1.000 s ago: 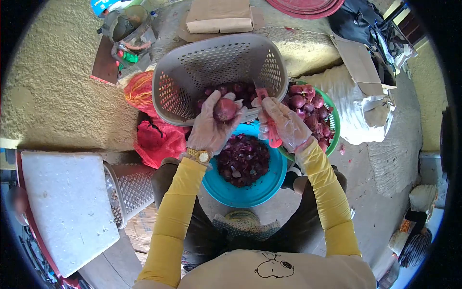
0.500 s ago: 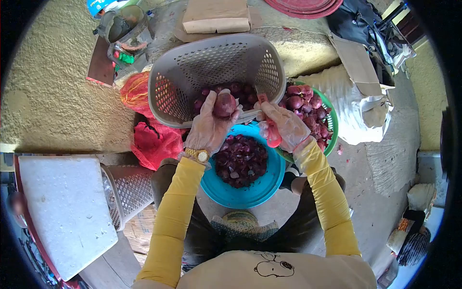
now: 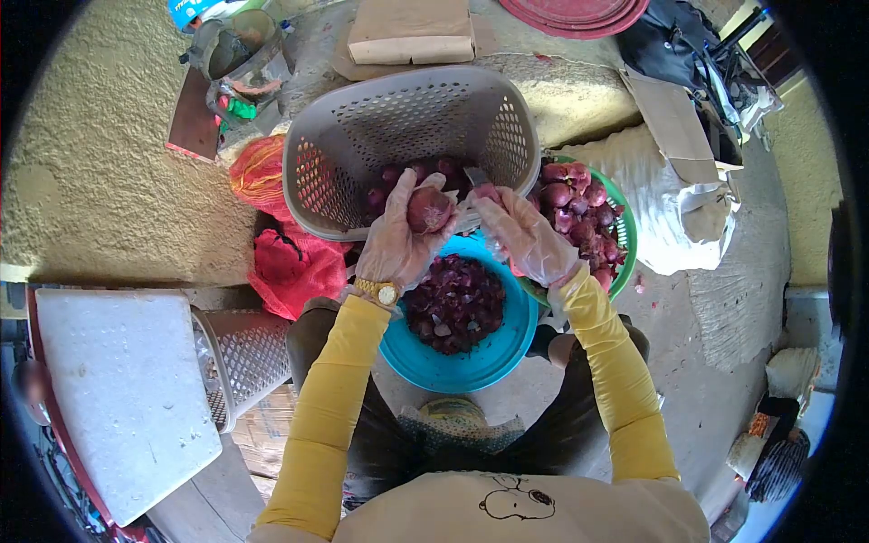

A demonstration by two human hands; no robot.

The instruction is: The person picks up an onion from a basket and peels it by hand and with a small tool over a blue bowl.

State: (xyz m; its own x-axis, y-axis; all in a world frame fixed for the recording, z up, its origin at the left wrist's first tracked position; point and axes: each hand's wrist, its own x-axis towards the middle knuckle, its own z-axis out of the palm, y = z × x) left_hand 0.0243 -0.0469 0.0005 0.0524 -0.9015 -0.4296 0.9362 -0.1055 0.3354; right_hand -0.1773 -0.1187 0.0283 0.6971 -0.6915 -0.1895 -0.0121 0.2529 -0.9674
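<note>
My left hand (image 3: pixel 398 235), in a clear plastic glove, is closed around a red onion (image 3: pixel 429 210) held over the basket's near rim. In my gloved right hand (image 3: pixel 529 235) is a small knife (image 3: pixel 477 177), its short blade pointing up and its reddish handle mostly covered by my fingers. The blade stands just right of the onion, apart from it. Below both hands sits a blue basin (image 3: pixel 398 357) with dark red onion skins (image 3: pixel 453 308). Behind them a grey perforated basket (image 3: pixel 389 118) holds several red onions (image 3: pixel 376 197).
A green basket (image 3: pixel 631 240) of peeled-looking red onions stands beside my right hand. Red mesh sacks (image 3: pixel 294 271) lie to the left, near a white foam board (image 3: pixel 122 398) and another grey basket (image 3: pixel 249 357). A white sack (image 3: pixel 661 208) and cardboard box (image 3: pixel 412 32) lie beyond.
My right hand has moved left with the knife, closer to the onion. The onion has turned slightly in my left hand and sits a little lower.
</note>
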